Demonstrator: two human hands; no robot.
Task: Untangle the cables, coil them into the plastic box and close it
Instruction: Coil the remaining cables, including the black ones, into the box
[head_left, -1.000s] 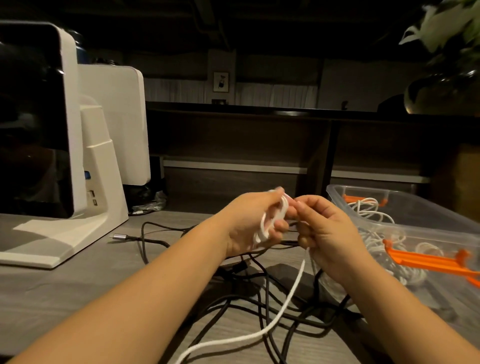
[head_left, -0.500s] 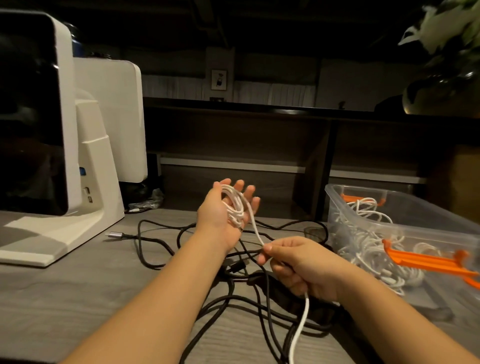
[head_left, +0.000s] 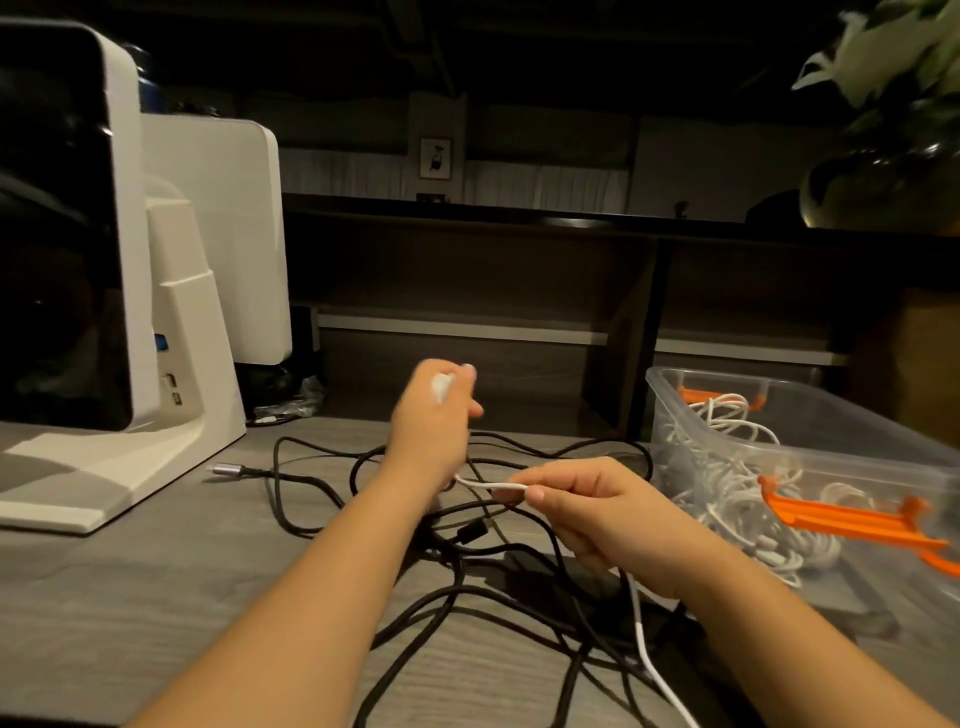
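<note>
While two bare hands work, one thin white cable (head_left: 491, 485) runs sideways between them. The left hand (head_left: 434, 415), blurred, curls around white loops. The right hand (head_left: 587, 512) pinches the cable at its fingertips. One clear plastic box (head_left: 810, 410), right of the fingers, holds coiled white cables. Round black cables (head_left: 311, 499) tangle beneath.

The left hand (head_left: 435, 415) is motion-blurred; its finger positions and the white loops (head_left: 441, 387) it carries cannot be made out. The white cable (head_left: 655, 670) passes unseen through the right hand (head_left: 597, 512) and leaves the bottom edge. The plastic box (head_left: 810, 410) is cut by the right edge. The monitor (head_left: 62, 234) is cut at left. The black cables (head_left: 415, 618) run under both forearms.
</note>
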